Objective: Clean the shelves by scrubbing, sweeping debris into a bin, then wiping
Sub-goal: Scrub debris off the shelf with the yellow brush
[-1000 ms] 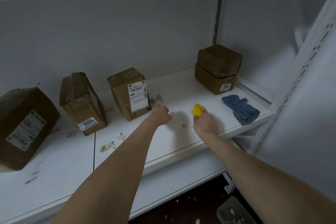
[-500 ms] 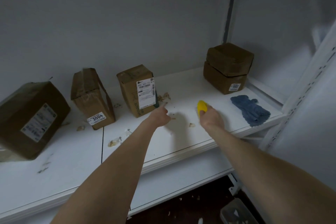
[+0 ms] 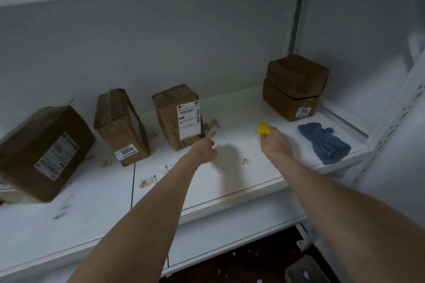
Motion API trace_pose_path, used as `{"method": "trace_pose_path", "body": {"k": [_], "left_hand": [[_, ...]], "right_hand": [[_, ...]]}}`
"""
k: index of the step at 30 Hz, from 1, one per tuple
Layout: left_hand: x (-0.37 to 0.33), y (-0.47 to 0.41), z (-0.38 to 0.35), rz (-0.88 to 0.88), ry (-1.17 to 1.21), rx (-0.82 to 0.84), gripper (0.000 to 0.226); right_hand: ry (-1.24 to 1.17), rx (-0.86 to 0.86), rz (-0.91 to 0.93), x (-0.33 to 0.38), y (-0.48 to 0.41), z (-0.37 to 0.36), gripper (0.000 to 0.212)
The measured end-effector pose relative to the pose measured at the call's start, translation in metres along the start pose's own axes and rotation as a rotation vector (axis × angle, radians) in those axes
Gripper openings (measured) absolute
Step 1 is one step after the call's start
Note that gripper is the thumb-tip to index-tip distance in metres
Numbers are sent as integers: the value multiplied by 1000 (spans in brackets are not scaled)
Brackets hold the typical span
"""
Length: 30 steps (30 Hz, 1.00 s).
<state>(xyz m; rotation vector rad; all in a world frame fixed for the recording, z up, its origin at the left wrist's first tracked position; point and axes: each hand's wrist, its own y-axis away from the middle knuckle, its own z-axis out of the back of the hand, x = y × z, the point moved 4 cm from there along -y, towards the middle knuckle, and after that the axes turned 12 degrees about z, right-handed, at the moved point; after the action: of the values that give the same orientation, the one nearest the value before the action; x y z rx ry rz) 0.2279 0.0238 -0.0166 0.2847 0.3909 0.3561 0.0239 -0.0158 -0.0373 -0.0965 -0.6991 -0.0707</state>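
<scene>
My right hand (image 3: 276, 143) is shut on a yellow scrubber (image 3: 264, 129) and presses it on the white shelf (image 3: 230, 197), right of centre. My left hand (image 3: 204, 150) rests on the shelf with its fingers curled and nothing visible in it, just in front of the labelled upright box (image 3: 177, 117). A dark teal object (image 3: 202, 130) stands against that box's right edge, just above my left hand. Crumbs of debris (image 3: 246, 161) lie between my hands, with more debris (image 3: 147, 182) to the left. A blue cloth (image 3: 324, 142) lies flat at the shelf's right end.
Cardboard boxes stand along the back: a large one (image 3: 43, 151) at far left, a dented one marked 3004 (image 3: 119, 126), and two stacked ones marked 1002 (image 3: 294, 87) at the right. A grey bin (image 3: 303, 271) sits on the dark floor below. A white upright post (image 3: 395, 122) bounds the right side.
My right hand has pushed the yellow scrubber a little deeper onto the shelf. My left hand has stayed beside the labelled box. My view has shifted slightly left.
</scene>
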Motion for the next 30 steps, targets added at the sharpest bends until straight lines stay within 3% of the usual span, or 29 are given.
{"method": "trace_pose_path", "body": {"k": [10, 17, 26, 30], "left_hand": [[-2, -7, -6, 27, -4, 7, 48], [0, -10, 3, 20, 0, -21, 46], [0, -15, -5, 44, -27, -18, 46], [-3, -16, 1, 31, -12, -19, 46]], "right_hand": [[-28, 256, 210, 56, 19, -55, 36], [37, 81, 55, 25, -19, -20, 36], [-50, 258, 222, 61, 9, -66, 37], [-52, 157, 164, 48, -11, -37, 32]]}}
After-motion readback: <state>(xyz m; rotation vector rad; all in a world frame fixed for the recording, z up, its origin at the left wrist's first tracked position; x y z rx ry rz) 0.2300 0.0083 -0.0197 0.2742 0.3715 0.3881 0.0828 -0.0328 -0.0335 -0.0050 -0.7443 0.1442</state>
